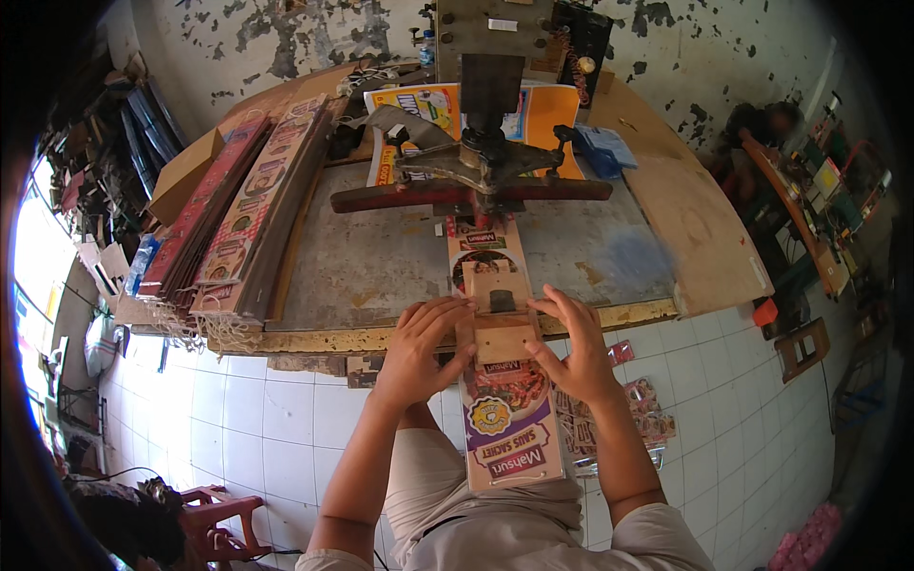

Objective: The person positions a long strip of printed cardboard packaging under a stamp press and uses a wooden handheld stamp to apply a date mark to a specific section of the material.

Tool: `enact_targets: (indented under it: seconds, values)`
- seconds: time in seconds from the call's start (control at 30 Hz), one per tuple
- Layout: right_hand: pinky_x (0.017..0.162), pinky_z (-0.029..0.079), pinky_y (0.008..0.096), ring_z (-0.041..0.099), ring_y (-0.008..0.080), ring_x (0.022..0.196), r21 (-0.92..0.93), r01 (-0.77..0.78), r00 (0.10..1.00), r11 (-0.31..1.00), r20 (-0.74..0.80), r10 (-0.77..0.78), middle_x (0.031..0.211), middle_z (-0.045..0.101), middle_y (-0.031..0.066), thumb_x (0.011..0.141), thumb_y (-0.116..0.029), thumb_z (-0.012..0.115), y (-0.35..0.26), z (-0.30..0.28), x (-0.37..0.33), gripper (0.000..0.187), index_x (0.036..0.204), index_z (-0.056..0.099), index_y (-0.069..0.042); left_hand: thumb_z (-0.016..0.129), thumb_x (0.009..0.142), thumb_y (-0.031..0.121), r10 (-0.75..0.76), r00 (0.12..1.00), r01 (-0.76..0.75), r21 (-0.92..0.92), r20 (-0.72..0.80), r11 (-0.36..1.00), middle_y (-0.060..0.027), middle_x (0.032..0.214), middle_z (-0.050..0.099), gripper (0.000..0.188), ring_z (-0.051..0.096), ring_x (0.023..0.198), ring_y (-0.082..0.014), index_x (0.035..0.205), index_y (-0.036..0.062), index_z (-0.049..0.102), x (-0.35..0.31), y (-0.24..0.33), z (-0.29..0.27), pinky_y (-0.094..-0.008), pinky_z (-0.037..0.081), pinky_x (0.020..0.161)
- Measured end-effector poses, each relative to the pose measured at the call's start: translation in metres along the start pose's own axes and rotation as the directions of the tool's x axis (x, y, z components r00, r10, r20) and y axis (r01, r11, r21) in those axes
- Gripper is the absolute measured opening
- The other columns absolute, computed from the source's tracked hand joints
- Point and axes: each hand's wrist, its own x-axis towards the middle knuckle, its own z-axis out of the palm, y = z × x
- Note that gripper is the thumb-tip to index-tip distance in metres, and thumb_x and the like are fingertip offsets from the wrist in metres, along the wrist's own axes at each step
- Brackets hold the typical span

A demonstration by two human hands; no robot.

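A long printed cardboard strip (509, 419) reaches from over my lap, across the table's front edge, to under a press head (481, 186). On the strip lies a small light wooden block (505, 338) with a dark patch at its upper part. My left hand (424, 347) holds the block's left side, fingertips at its upper edge and thumb lower down. Against the right side, my right hand (576, 347) grips with bent fingers and thumb. The press's red bar stands above the strip's far end. Whatever lies under the block is hidden.
Tall stacks of printed cardboard strips (252, 205) lie on the table's left, beside a brown carton (186, 176). A blue plastic bag (609, 150) rests behind the press. Printed packs (643, 409) lie on the tiled floor. A person (762, 124) is at the far right.
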Motion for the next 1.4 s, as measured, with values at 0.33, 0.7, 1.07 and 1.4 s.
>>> enact_targets:
  seconds: [0.33,0.7,1.07,1.4]
  values:
    - [0.117,0.046,0.0504,0.064,0.0344,0.14,-0.093,0.102,0.995,0.99,-0.006,-0.103,0.148,0.074,0.0131,0.107,-0.04,0.078,0.001,-0.004,0.002,0.069,0.161,0.056,-0.003,0.084,0.096,0.025,0.013,1.0,-0.013,0.02,-0.007,1.0,-0.0141,0.145,0.075,0.052,0.068,0.141,-0.0362,0.142,0.006,0.071,0.001,0.002,-0.001,-0.0531,0.047,0.121]
    - [0.111,0.054,0.0506,0.067,0.0341,0.133,-0.061,0.193,0.966,0.979,0.187,-0.179,0.146,0.068,0.0104,0.098,-0.024,0.086,-0.029,-0.006,0.01,0.042,0.134,0.073,-0.008,0.083,0.091,0.016,-0.106,0.993,0.108,0.034,-0.052,0.994,-0.0129,0.152,0.07,0.057,0.062,0.142,-0.0378,0.145,0.0067,0.07,-0.016,-0.006,-0.008,-0.0521,0.046,0.12]
    - [0.107,0.06,0.0476,0.068,0.0344,0.133,0.155,0.182,0.983,0.971,-0.02,-0.181,0.146,0.072,0.0085,0.087,-0.011,0.094,-0.017,-0.027,0.02,0.047,0.129,0.074,-0.006,0.078,0.098,0.033,-0.091,0.994,0.078,0.202,0.055,0.976,-0.0088,0.162,0.065,0.059,0.055,0.152,-0.0371,0.15,0.007,0.068,-0.013,-0.009,0.006,-0.0548,0.04,0.126]
    - [0.109,0.059,0.048,0.067,0.0348,0.134,0.176,0.159,0.975,0.972,0.127,-0.183,0.146,0.071,0.0089,0.091,-0.011,0.09,-0.011,-0.007,0.024,0.04,0.128,0.075,-0.007,0.078,0.096,0.036,-0.122,0.991,0.106,0.259,0.047,0.96,-0.0049,0.16,0.068,0.055,0.057,0.151,-0.0351,0.144,0.0093,0.072,-0.01,-0.004,0.009,-0.0601,0.036,0.129]
